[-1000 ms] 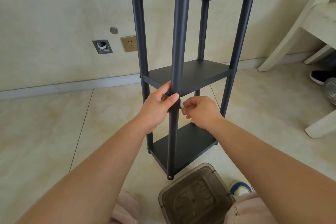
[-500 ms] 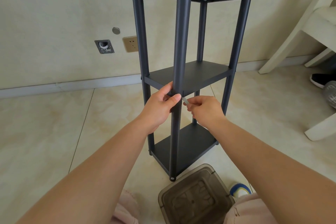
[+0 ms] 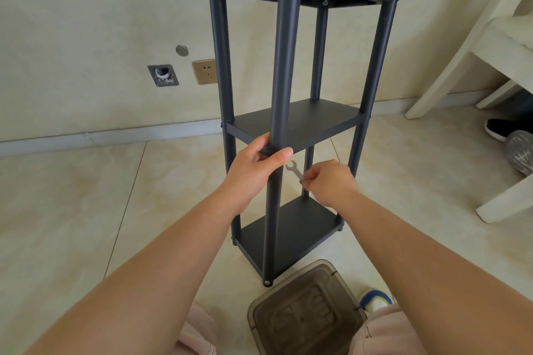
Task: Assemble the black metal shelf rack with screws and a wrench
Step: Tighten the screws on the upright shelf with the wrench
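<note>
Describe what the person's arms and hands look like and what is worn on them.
Both forearms are bare right to the bottom edge of the picture, with no sleeves in view. The left hand and right hand wear no gloves, and no rings, watch or bracelet show. Nails look short and plain.

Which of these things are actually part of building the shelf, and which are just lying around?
Part of the job: black shelf rack, small wrench, left hand, right hand.

Just lying about: brown plastic bin, white chair, black shoe, wall socket.
</note>
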